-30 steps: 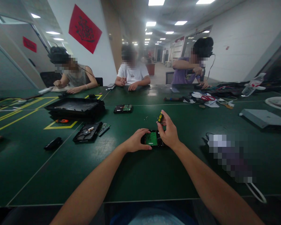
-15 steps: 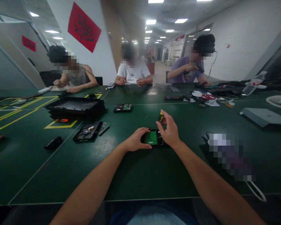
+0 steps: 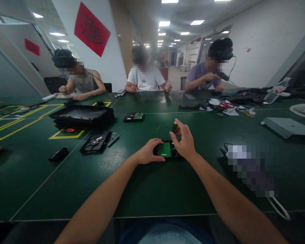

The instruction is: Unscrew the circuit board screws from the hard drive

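Observation:
A small black device with a bare green circuit board (image 3: 165, 149) lies flat on the dark green table (image 3: 152, 189) in front of me. My left hand (image 3: 148, 152) grips its left end, fingers curled over the edge. My right hand (image 3: 185, 140) is at the device's right end, fingers pinched round a screwdriver with a yellow and black handle (image 3: 175, 127) that stands upright over the board. The screwdriver's tip is hidden by my fingers.
A black tray (image 3: 82, 117) stands at the left, with an opened drive (image 3: 95, 143), a loose board (image 3: 114, 137) and a black remote-like piece (image 3: 57, 155) near it. Another drive (image 3: 134, 117) lies beyond. Three people work across the table. Scissors (image 3: 226, 105) and clutter lie at the right.
My right hand has turned slightly on the screwdriver and its handle now shows less. My left hand has stayed on the device. The person at the far right has lowered an arm.

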Demonstrator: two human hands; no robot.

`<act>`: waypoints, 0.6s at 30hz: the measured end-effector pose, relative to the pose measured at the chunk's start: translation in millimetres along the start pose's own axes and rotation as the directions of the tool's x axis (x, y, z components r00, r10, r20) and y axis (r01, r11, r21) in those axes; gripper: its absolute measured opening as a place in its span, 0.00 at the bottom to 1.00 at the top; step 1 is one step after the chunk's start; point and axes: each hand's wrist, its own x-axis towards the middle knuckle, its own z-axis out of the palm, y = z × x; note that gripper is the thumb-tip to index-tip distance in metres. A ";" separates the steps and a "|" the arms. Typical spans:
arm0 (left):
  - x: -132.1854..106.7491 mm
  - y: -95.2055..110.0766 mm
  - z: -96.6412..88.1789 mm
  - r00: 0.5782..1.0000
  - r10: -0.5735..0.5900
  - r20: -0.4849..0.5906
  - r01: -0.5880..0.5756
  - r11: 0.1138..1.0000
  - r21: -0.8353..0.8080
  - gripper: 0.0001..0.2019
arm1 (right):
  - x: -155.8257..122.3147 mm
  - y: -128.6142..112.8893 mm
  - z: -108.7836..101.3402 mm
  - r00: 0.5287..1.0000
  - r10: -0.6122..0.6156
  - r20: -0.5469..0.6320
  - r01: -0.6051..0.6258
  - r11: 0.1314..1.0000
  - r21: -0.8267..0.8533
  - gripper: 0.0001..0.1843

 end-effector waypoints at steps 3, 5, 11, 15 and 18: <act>0.5 -0.9 0.8 1.000 0.001 -0.002 -0.001 1.000 -0.002 0.41 | -0.4 0.2 0.6 1.000 -0.006 0.004 0.006 1.000 0.023 0.34; 0.9 -1.8 1.4 1.000 0.003 0.001 -0.003 1.000 0.007 0.42 | -1.0 1.6 1.5 1.000 -0.005 -0.002 0.005 1.000 0.028 0.35; 0.9 -3.5 1.9 1.000 0.018 -0.008 -0.018 1.000 0.014 0.42 | -0.8 2.7 1.3 1.000 -0.006 -0.015 0.006 1.000 -0.009 0.35; 0.7 -4.6 2.1 1.000 0.020 -0.009 -0.020 1.000 0.011 0.42 | -0.5 0.5 1.4 1.000 0.003 -0.013 -0.003 1.000 0.024 0.34; 0.6 -5.9 2.4 1.000 0.026 -0.007 -0.026 1.000 0.011 0.42 | -1.1 2.0 1.6 1.000 0.001 -0.029 0.000 1.000 0.006 0.32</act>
